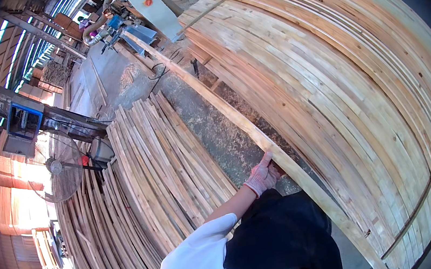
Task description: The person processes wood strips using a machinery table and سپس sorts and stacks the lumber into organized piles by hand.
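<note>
A long, narrow wooden board (236,123) runs slantwise from the far machine down to the lower right. My left hand (265,174), in a pale knitted glove, grips its left edge. The thumb lies on the upper face; the other fingers are partly hidden at the board's side. My left forearm and white sleeve (193,252) reach in from below, beside a black garment on my body. The board's near end passes along the big lumber stack at the bottom right. My right hand does not show.
A wide stack of planks (341,96) fills the right side. On the left lie piles of rough boards (154,164) beside a round fan (55,166). A blue machine (116,22) and a pale cabinet (150,7) stand far off. Sawdust covers the floor (208,119) between the stacks.
</note>
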`<move>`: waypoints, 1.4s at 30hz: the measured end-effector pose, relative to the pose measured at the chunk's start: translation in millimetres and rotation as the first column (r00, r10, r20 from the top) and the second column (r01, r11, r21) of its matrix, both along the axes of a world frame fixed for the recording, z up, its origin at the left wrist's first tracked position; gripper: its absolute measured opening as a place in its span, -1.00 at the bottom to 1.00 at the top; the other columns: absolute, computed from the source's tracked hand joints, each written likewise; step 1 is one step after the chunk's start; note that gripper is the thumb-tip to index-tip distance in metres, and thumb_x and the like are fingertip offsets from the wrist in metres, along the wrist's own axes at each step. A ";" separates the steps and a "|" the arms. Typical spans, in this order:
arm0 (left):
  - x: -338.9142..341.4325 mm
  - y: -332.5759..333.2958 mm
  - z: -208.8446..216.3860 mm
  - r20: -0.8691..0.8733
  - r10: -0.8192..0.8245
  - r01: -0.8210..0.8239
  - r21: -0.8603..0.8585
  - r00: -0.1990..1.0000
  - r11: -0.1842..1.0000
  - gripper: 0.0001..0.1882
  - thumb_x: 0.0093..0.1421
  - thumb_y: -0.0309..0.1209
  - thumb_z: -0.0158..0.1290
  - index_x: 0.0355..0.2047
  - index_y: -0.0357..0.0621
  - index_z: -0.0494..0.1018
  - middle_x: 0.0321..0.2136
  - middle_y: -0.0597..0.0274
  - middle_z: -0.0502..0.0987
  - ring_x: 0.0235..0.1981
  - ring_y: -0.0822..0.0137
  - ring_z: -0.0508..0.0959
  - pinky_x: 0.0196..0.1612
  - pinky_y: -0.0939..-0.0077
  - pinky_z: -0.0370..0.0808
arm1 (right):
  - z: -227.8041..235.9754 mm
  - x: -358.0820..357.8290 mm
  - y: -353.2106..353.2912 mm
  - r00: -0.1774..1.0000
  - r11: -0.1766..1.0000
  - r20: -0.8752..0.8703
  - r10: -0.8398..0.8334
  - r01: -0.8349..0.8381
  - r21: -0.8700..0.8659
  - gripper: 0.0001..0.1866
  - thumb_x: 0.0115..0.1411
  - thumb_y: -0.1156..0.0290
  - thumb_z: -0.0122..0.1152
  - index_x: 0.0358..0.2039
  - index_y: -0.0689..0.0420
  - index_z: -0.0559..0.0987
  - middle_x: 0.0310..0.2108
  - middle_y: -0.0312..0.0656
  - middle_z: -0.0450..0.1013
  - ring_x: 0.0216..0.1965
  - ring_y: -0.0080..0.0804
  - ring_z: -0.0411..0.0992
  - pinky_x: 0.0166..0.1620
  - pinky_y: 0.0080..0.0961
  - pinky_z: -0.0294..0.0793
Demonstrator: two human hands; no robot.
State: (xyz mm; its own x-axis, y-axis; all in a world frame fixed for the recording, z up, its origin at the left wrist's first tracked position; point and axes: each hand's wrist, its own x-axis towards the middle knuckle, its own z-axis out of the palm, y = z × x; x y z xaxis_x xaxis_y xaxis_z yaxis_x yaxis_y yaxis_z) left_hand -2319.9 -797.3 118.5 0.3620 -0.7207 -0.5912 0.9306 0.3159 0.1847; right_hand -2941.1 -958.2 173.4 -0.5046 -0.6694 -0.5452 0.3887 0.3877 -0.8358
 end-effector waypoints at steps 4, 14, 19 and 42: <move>-2.7 -2.3 26.5 0.002 0.067 -0.067 0.038 0.998 0.997 -0.52 0.16 0.05 -0.02 -0.09 -0.02 0.40 -0.14 0.20 0.51 -0.06 0.12 0.47 0.12 0.08 0.32 | -11.9 -9.1 -11.5 0.974 0.997 0.225 0.032 -0.016 -0.073 -0.46 0.13 -0.01 0.10 0.03 0.06 0.43 -0.02 -0.20 0.42 0.03 -0.20 0.35 0.02 0.14 0.28; 8.2 -12.4 -5.2 0.118 0.092 -0.094 0.015 0.989 0.995 -0.39 0.11 0.26 -0.13 -0.10 0.04 0.40 -0.23 0.29 0.53 -0.13 0.20 0.49 0.02 0.06 0.38 | -0.5 23.8 -6.3 0.980 0.982 0.182 -0.078 0.106 -0.153 -0.54 0.08 -0.04 0.16 -0.09 -0.04 0.50 -0.10 -0.24 0.48 -0.05 -0.18 0.40 0.00 0.06 0.32; 11.0 -16.8 8.7 0.064 0.112 -0.116 0.054 0.992 0.992 -0.39 0.11 0.25 -0.13 -0.10 0.03 0.40 -0.24 0.30 0.52 -0.14 0.23 0.49 0.01 0.10 0.41 | -62.6 -51.9 -12.1 0.986 0.984 0.153 0.073 -0.046 -0.174 -0.50 0.17 -0.09 0.06 -0.21 0.14 0.51 -0.23 -0.19 0.52 -0.08 -0.25 0.45 0.00 -0.23 0.42; 19.8 9.2 7.6 0.109 -0.018 0.002 0.146 0.994 0.989 -0.70 0.21 -0.29 0.01 -0.09 -0.15 0.41 -0.16 0.09 0.53 -0.11 0.10 0.52 0.01 0.04 0.44 | -22.5 11.9 3.9 0.865 0.925 -0.371 0.337 -0.231 0.301 -0.47 0.22 -0.16 -0.11 -0.48 0.11 0.39 -0.58 -0.28 0.33 -0.58 -0.43 0.24 -0.54 -0.43 0.35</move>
